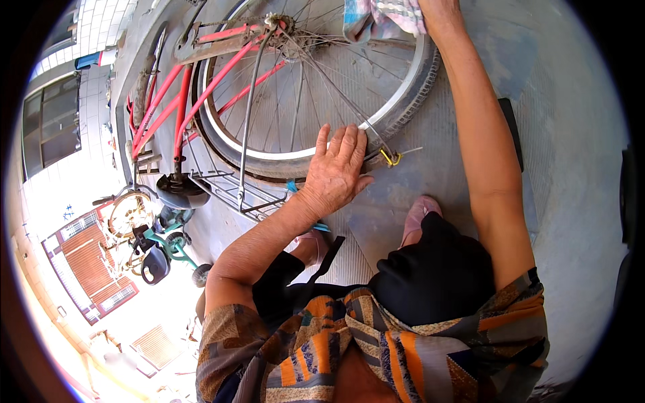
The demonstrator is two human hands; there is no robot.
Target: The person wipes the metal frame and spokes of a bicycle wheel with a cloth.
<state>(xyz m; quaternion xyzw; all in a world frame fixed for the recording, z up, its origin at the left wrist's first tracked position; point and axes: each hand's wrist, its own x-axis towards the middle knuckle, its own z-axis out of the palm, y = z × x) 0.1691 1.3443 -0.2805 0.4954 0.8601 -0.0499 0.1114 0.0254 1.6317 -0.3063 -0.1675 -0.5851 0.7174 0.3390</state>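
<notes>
The rear wheel point(292, 156) of a red-framed bicycle point(216, 95) lies before me, with dirty spokes, a silver rim and a black tyre. My left hand point(337, 166) is laid over the tyre and the rim's edge, thumb on the outer side. At the top edge of the view, my right hand point(437, 7) holds a plaid cloth point(385, 20) in pink, white and blue over the wheel's far side; its fingers are mostly out of frame. A yellow tie point(391, 158) hangs at the end of a metal stay beside the tyre.
The rear rack point(237, 191) and black saddle point(184, 194) extend to the left. A flat black object point(511, 133) rests on the floor beyond my right forearm. My feet in pink shoes stand close to the wheel. A child's tricycle point(176, 244) and another bicycle point(130, 214) stand farther left.
</notes>
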